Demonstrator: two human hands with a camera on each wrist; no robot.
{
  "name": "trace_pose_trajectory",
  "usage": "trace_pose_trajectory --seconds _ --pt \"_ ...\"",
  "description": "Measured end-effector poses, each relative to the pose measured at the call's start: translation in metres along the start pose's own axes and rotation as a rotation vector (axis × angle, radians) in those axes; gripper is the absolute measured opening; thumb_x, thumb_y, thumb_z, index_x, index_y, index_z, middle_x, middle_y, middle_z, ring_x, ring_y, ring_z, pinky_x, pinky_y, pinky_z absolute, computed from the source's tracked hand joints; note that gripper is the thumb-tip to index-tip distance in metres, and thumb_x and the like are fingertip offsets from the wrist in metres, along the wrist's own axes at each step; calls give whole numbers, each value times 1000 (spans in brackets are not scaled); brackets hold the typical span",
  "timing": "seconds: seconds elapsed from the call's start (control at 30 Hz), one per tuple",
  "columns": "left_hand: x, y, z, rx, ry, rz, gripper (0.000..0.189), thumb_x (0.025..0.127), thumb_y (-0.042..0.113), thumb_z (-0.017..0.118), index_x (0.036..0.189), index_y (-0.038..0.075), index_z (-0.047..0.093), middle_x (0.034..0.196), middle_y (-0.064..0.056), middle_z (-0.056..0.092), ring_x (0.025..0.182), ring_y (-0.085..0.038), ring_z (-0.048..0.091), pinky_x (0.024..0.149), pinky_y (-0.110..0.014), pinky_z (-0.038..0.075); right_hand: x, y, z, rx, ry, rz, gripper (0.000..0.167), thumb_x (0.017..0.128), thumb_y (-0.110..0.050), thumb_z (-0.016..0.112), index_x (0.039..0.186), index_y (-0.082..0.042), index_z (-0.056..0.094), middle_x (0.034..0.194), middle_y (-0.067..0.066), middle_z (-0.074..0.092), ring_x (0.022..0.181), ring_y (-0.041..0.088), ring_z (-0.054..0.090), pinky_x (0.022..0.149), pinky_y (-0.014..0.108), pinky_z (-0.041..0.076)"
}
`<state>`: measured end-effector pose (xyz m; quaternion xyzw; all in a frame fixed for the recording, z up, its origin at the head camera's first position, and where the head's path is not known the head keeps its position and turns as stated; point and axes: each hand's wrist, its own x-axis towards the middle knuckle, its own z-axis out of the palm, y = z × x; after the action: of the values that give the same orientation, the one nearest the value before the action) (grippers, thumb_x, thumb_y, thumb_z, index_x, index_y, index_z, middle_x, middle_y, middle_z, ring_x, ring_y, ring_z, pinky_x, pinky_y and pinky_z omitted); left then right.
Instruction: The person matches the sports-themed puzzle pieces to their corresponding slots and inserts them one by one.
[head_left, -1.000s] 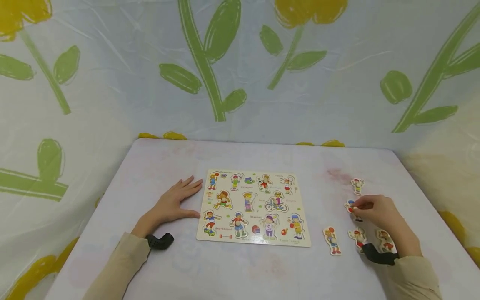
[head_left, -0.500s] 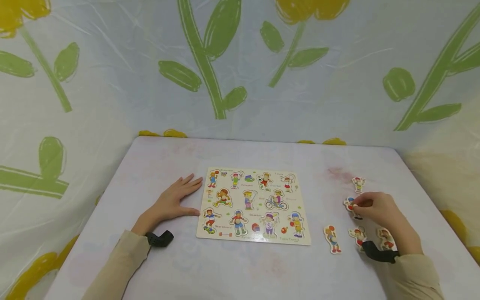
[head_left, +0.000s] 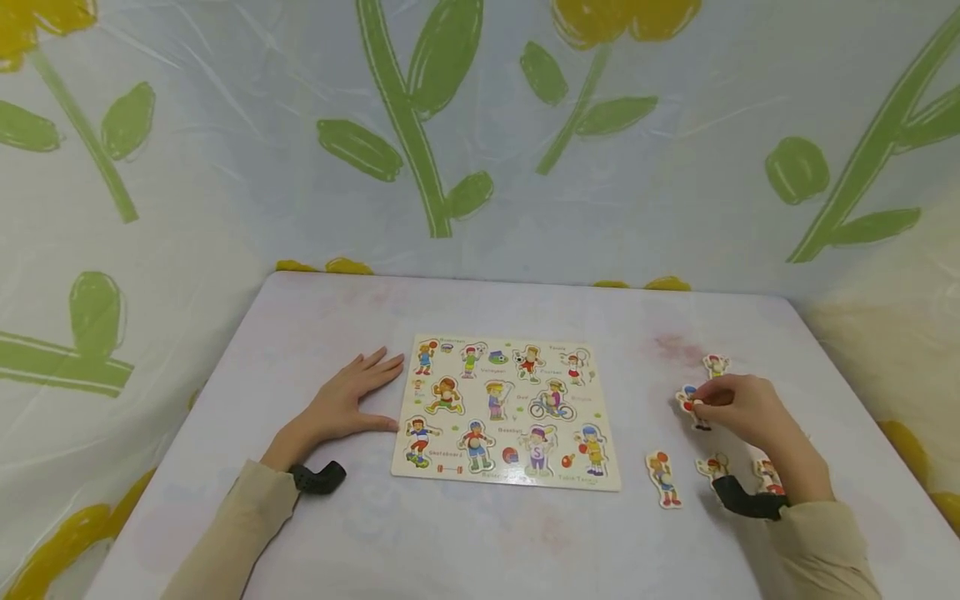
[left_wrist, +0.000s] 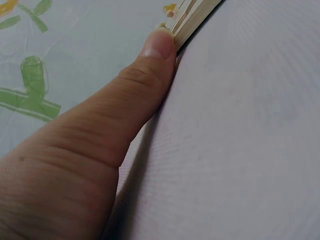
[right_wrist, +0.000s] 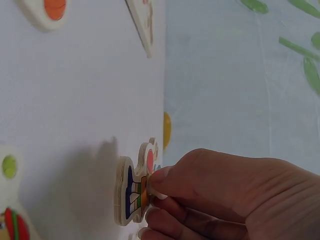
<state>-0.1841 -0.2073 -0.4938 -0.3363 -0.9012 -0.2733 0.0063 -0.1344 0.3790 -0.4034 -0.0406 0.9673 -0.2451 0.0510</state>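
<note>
Flower-printed sheeting (head_left: 502, 142) walled a pale table (head_left: 480, 542); the left hand (head_left: 347, 400) lay spread, the right hand (head_left: 750, 410) pinched a figure piece (right_wrist: 133, 194).

Head view: from above the near side of the worktop (head_left: 337, 542), facing forward and down, widest, backdrop (head_left: 262, 183) included. Left wrist: very close, along the left grip (head_left: 348, 404) and its thumb to the puzzle board (head_left: 474, 404); thumb and board edge shared with head. Right wrist: close, rolled sideways, worktop at left; right grip (head_left: 750, 408) and figure piece (right_wrist: 132, 195) shared with head.
</note>
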Motion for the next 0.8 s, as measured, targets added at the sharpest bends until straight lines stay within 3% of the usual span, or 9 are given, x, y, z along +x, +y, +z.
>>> trace_pose_trajectory --seconds 0.43,0.57,0.8 --pt "1 2 1 0 -4 1 97 76 59 78 152 11 42 158 -1 36 150 -29 18 122 -50 9 -2 -36 1 36 84 -131 12 81 -10 80 89 -3 74 79 1 68 69 10 62 61 23 49" --pt "1 2 1 -4 -9 -5 97 76 59 78 152 10 42 158 -1 36 150 -29 17 122 -50 8 -3 -50 2 29 96 -149 11 80 -8 80 89 -3 74 79 1 67 70 14 61 60 24 50" --pt "0 3 1 12 6 7 97 75 58 79 151 9 43 158 -3 37 150 -32 20 121 -53 11 -9 -77 15 58 32 -171 10 81 -7 78 89 -6 72 79 -1 65 71 16 58 58 25 51"
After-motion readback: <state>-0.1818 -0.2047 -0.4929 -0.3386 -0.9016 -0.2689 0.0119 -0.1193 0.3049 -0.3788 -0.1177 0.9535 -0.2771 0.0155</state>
